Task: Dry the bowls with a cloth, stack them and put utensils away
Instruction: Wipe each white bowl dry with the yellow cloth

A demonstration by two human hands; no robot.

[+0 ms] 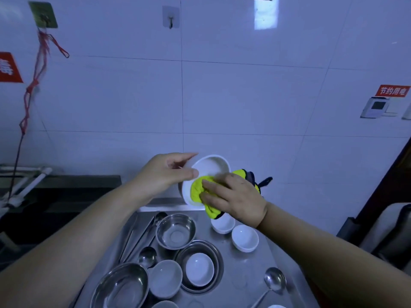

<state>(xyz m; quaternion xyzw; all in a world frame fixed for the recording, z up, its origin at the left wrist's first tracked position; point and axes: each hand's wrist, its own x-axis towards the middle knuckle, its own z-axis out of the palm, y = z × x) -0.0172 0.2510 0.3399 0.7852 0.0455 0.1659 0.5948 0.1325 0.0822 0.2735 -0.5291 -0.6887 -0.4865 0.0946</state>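
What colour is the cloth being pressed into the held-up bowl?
Bright yellow, with a dark edge and loop: the cloth, under the right hand in the white bowl. Head view.

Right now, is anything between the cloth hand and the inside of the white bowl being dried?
Nothing visible. The right hand presses the yellow cloth straight into the tilted white bowl, which the left hand holds by its rim above the steel counter. Only the cloth lies between fingers and bowl.
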